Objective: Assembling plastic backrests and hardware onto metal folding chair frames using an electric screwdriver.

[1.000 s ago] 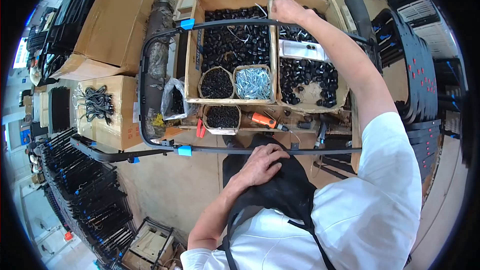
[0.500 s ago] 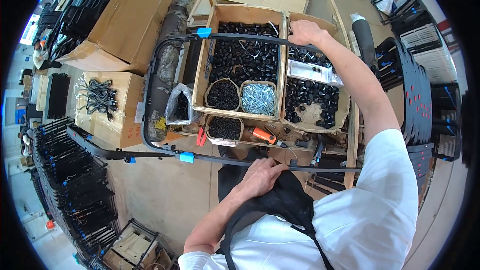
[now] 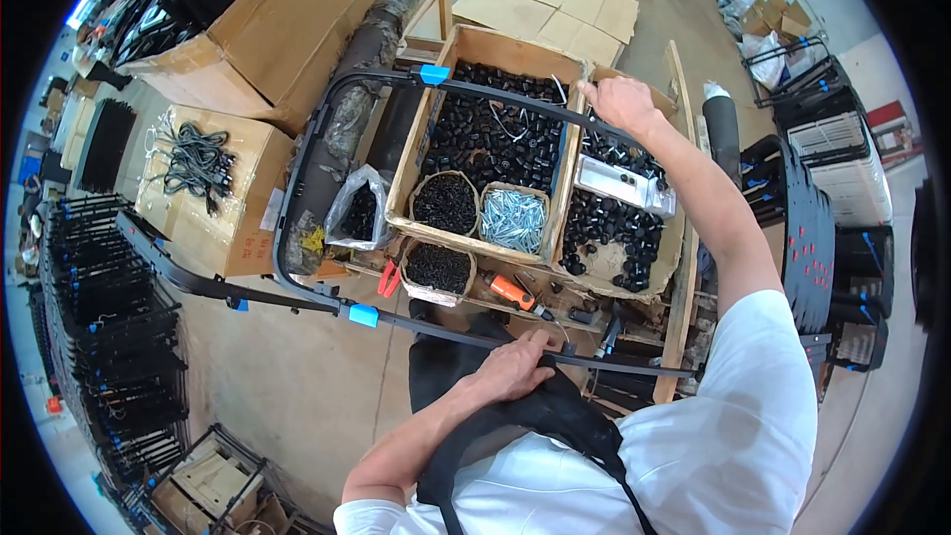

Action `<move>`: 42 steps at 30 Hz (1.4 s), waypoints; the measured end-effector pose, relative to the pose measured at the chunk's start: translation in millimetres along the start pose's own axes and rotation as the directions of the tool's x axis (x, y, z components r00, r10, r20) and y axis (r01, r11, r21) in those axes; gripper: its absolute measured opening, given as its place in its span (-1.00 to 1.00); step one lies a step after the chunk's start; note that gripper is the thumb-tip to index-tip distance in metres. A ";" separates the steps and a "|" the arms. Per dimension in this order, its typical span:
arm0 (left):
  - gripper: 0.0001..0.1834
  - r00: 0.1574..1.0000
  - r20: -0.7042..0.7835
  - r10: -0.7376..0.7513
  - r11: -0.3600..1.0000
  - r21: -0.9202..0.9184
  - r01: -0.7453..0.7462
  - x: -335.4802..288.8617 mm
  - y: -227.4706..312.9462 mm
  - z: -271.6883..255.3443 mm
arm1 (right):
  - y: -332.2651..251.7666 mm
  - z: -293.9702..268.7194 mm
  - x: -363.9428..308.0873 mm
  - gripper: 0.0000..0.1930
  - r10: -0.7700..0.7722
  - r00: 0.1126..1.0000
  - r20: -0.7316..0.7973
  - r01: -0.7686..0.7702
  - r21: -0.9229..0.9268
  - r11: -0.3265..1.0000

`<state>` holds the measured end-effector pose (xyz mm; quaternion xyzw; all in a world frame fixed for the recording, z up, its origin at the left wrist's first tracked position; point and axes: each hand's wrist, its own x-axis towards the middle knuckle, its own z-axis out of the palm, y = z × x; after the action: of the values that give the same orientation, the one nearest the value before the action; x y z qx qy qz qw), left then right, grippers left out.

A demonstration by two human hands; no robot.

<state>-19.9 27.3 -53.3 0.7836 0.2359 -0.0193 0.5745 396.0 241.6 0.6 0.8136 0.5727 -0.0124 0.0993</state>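
A long black tubular frame [image 3: 362,314] with rounded corners and blue tape tabs lies across the bins in front of me. My right hand [image 3: 622,105] is closed around its far bar, above the right-hand bin. Near my waist, my left hand [image 3: 509,369] is closed on the near bar, the fingers partly hidden by the tube. Under the frame, a wooden bin [image 3: 404,178] holds black plastic caps, a box of black screws [image 3: 443,203] and a box of silver screws [image 3: 513,218]. To its right, a cardboard bin [image 3: 676,248] holds more black parts and a white tray [image 3: 616,183].
An orange power tool [image 3: 512,290] and red-handled pliers [image 3: 389,278] lie on the near ledge, beside another box of black screws [image 3: 437,270]. Black cables [image 3: 198,160] rest on a carton at left. Stacked black frames [image 3: 119,337] stand at left and more [image 3: 807,228] at right.
The view has turned a little, so the bins and frame appear slanted. My left hand's fingers have shifted at the near bar. My right hand stays at the far bar.
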 end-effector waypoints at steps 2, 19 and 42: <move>-0.61 0.998 0.056 0.001 1.000 0.004 -0.001 1.5 -1.7 -3.7 | 5.3 4.1 -3.4 -0.44 -0.079 0.993 0.087 0.087 -0.088 0.992; -0.59 0.995 0.097 0.027 0.990 0.136 -0.040 3.7 -9.9 11.8 | 0.4 -9.5 2.9 -0.71 -0.081 0.965 0.251 0.168 -0.347 0.923; -0.62 0.998 -0.008 -0.058 0.996 0.062 0.058 -6.6 1.2 13.1 | 22.0 27.4 4.0 -0.74 -0.099 0.995 0.020 0.101 -0.280 0.955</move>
<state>-22.1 12.8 -54.7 0.7941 0.2596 -0.0408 0.5480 420.5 233.3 -23.6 0.7613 0.6088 0.0614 0.2145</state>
